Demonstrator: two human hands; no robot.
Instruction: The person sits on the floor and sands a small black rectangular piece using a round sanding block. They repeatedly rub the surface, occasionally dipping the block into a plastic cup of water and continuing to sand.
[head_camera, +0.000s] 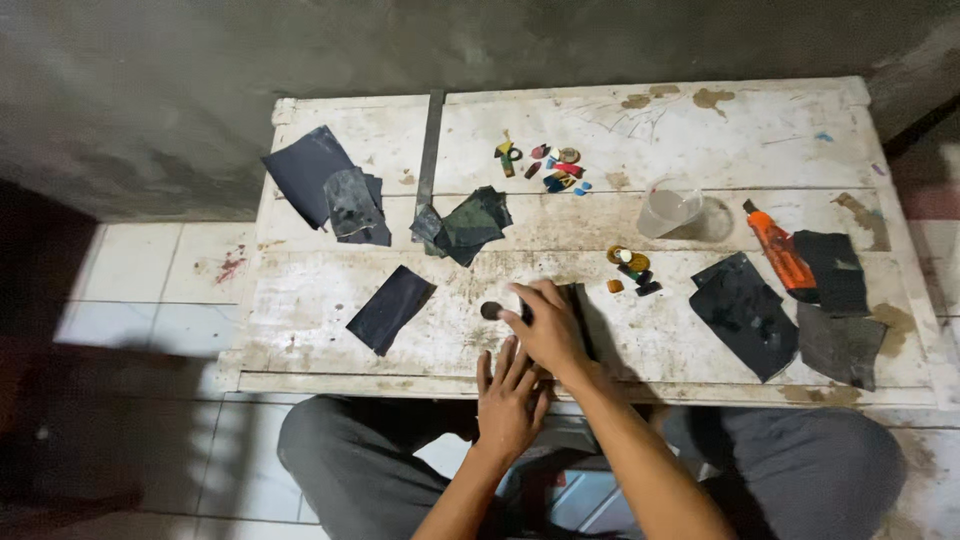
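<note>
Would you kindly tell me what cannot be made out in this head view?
- Dark round piece: too small to identify.
- Sheet under the right hand: mostly covered by it.
- Left hand: palm hidden, seen from the back.
- Small coloured pieces: too small.

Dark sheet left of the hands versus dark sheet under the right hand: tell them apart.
The dark sheet on the left lies fully bare and slanted; the sheet at the hands is mostly covered by the right hand and runs nearly straight up the table. The left sheet looks bluish, the other blacker. Both lie flat.
</note>
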